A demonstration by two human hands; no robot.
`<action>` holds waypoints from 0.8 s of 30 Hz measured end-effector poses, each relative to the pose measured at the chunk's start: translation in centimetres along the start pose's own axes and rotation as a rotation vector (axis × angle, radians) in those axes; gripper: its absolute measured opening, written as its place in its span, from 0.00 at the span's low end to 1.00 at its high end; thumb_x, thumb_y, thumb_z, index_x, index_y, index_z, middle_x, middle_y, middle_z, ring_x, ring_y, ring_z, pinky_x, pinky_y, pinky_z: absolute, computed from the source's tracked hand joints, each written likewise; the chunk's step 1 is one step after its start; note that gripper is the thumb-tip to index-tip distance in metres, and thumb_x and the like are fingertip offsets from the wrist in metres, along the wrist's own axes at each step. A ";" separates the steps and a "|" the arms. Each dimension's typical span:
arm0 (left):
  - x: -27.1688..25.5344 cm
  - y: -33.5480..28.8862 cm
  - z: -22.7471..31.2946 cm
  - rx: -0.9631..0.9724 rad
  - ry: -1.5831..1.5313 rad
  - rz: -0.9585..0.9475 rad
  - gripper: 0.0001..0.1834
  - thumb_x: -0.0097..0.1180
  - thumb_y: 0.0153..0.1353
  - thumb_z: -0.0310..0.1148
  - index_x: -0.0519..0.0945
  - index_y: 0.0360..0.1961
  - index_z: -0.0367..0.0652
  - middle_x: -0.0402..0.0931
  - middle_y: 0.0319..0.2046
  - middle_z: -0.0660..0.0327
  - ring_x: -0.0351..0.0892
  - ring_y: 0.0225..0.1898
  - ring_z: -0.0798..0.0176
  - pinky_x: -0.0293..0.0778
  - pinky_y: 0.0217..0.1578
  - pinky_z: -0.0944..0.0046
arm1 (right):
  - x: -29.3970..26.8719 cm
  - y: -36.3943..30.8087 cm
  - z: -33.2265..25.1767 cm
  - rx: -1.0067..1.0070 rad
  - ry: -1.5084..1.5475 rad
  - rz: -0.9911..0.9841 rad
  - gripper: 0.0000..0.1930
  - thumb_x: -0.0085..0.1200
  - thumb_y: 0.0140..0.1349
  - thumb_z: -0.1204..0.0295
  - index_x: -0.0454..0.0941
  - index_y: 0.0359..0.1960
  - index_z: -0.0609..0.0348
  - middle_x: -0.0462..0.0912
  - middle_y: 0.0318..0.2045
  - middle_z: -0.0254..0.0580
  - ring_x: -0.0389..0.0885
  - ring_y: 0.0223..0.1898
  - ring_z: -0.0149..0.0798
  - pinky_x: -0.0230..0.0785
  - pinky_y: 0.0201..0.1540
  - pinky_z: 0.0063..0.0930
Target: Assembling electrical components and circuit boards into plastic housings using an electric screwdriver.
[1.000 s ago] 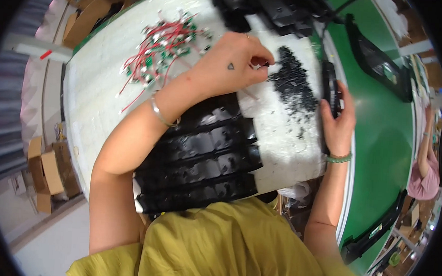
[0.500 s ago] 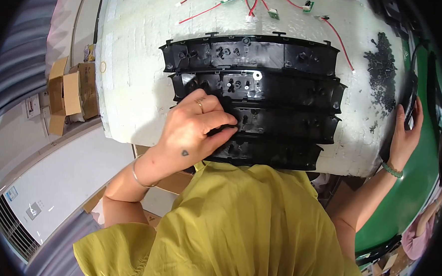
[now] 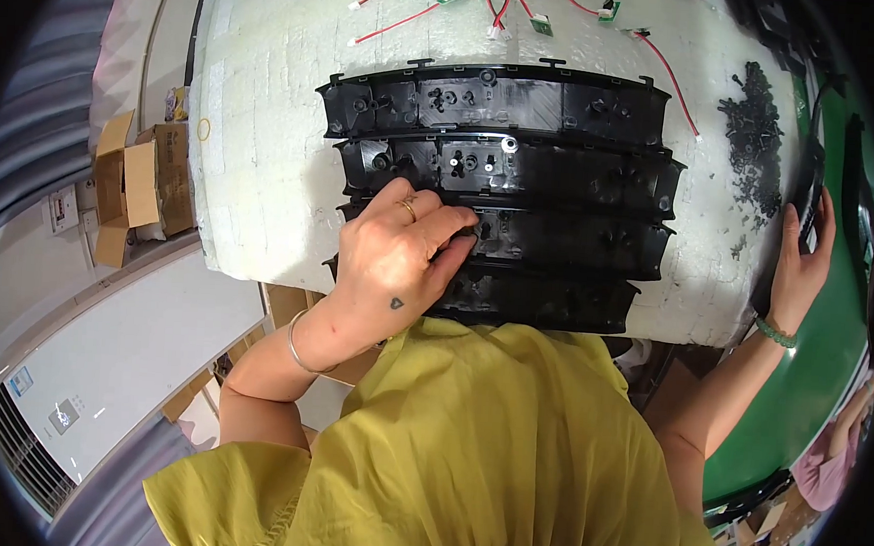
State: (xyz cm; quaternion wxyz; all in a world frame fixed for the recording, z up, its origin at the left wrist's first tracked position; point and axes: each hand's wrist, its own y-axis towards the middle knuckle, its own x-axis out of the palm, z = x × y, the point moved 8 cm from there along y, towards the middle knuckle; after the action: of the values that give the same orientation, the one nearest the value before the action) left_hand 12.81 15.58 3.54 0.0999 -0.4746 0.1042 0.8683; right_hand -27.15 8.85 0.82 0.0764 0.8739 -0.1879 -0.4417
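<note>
Several long, curved black plastic housings lie side by side in rows in front of me. The farthest housing [image 3: 520, 109] and the second housing [image 3: 561, 178] show posts and clips inside; a small pale ring [image 3: 509, 144] sits at the second one's far edge. My left hand [image 3: 399, 246] is over the left part of the third housing [image 3: 567, 242], thumb and forefinger pinched together. Whatever is between those fingertips is too small to make out. The nearest housing [image 3: 544, 300] is partly covered by that hand. At the table's right edge, my right hand [image 3: 803, 267] grips a long black part [image 3: 811, 199].
Small green circuit boards [image 3: 541, 24] with red wires lie along the far side of the white-covered table [image 3: 266, 145]. A pile of tiny black pieces [image 3: 755, 141] is at the right. Left of the table stands an open cardboard box [image 3: 170, 180]. Another person's sleeve [image 3: 819, 481] shows at lower right.
My left hand has shifted slightly right and away from me, its pinched fingertips now higher on the third housing. My right hand has stayed in place.
</note>
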 end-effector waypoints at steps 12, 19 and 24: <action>-1.7 2.8 1.8 0.083 -0.083 -0.217 0.08 0.65 0.41 0.23 0.79 0.26 0.41 0.71 0.20 0.61 0.68 0.26 0.56 0.68 0.27 0.61 | -0.3 0.0 -0.6 -0.044 0.071 0.051 0.24 0.58 0.56 0.74 0.69 0.55 0.65 0.75 0.49 0.47 0.72 0.51 0.37 0.62 0.55 0.27; 1.9 16.0 9.4 0.610 -0.115 -0.077 0.05 0.58 0.50 0.25 0.80 0.30 0.39 0.78 0.27 0.56 0.75 0.31 0.53 0.71 0.33 0.61 | -0.6 -0.2 -2.2 -0.072 -0.054 0.074 0.26 0.58 0.52 0.75 0.68 0.54 0.63 0.75 0.48 0.53 0.73 0.50 0.48 0.64 0.54 0.33; 9.9 24.0 10.7 0.621 -0.112 -0.089 0.06 0.60 0.50 0.27 0.81 0.30 0.40 0.78 0.26 0.55 0.77 0.32 0.51 0.72 0.33 0.57 | -0.8 -0.5 -2.5 -0.053 -0.073 0.095 0.27 0.59 0.50 0.75 0.68 0.55 0.62 0.74 0.48 0.52 0.72 0.50 0.50 0.63 0.55 0.36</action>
State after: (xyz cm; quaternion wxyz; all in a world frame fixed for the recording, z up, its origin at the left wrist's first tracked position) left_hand -7.55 -3.74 2.94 0.2837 -0.3769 0.3377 0.8145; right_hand -25.47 9.53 2.79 0.1137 0.8451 -0.2199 -0.4739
